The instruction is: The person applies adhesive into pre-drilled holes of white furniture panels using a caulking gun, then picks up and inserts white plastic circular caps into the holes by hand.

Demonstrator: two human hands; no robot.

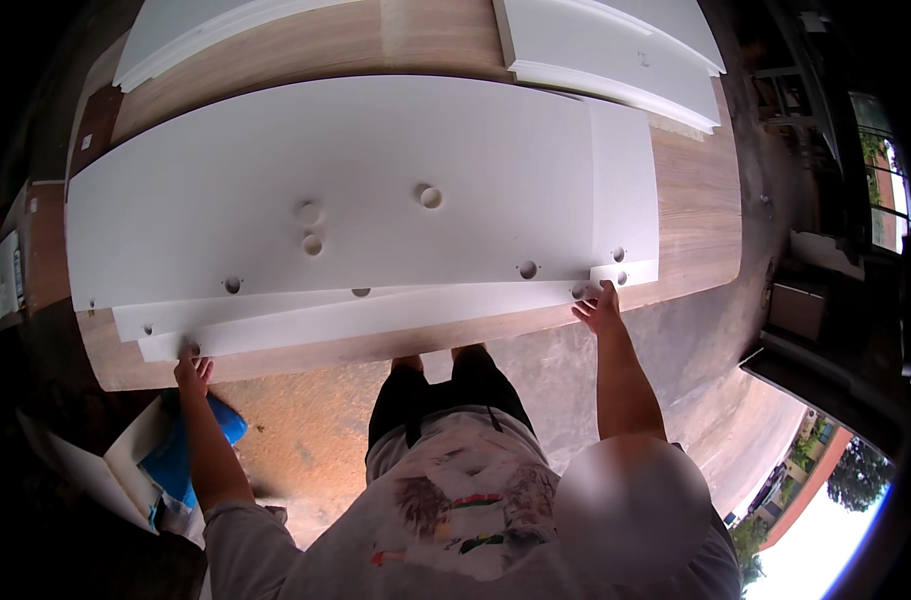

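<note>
Several long white panels lie overlapped on a wood-grain table, with round holes near their front edges. The largest panel is on top, and a narrower white panel sticks out beneath it toward me. My left hand grips that lower panel's front left corner, thumb on its top face by a hole, fingers at the edge. At the panel's right end, my right hand holds the front edge in the same way, beside another hole. Two cream rings, a far ring and a nearer ring, rest on the top panel.
More white panels are stacked at the far right and far left of the wood-grain table. A blue bag sits on the floor below the left corner. Dark furniture stands to the right.
</note>
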